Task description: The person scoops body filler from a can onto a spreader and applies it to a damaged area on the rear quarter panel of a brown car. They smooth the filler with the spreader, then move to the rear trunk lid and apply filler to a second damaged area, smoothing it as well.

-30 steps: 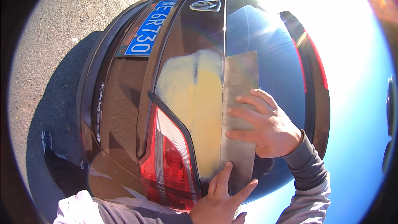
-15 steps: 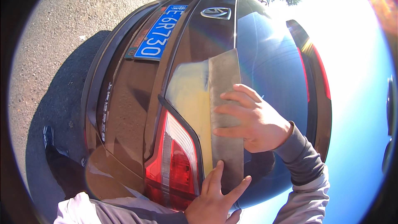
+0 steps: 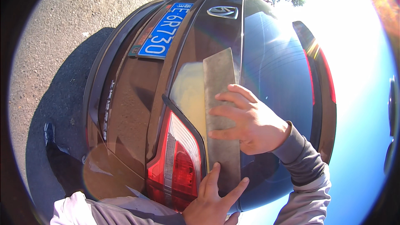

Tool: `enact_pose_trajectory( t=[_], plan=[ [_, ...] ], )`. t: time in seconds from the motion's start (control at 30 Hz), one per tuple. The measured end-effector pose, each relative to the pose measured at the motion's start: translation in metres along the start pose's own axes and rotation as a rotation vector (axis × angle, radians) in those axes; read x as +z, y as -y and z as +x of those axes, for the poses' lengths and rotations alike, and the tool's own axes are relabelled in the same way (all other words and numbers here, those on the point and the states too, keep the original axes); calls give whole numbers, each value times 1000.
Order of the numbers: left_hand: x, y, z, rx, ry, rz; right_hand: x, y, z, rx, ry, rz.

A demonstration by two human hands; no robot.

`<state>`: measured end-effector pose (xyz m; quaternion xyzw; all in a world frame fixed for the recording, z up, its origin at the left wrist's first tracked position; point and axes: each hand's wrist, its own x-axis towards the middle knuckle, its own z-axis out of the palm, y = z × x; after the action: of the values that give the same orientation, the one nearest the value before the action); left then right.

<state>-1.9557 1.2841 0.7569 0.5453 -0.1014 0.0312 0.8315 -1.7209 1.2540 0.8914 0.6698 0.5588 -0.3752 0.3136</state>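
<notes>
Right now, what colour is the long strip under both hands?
Dull grey, the strip lying on the dark brown car beside a pale yellowish patch; head view shows it best.

A blue number plate, red tail lamp and asphalt ground.

I have a long grey sanding sheet laid flat against the dark brown car boot, running from the middle of the frame down toward the lower centre. It is a narrow, dull, matt strip, tilted slightly, its top edge cut at a slant. It covers the right edge of a pale yellowish filler patch, just right of the red tail light.
</notes>
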Motion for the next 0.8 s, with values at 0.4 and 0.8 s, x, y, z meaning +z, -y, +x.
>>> enact_pose_trajectory(
  t=[0.4, 0.8],
  plan=[
    [4, 2, 0, -59, 137, -223, 7, -2, -1, -6, 17, -4],
    [11, -12, 7, -49, 207, -156, 1, 5, -32, 89, 8, -26]
  ],
)
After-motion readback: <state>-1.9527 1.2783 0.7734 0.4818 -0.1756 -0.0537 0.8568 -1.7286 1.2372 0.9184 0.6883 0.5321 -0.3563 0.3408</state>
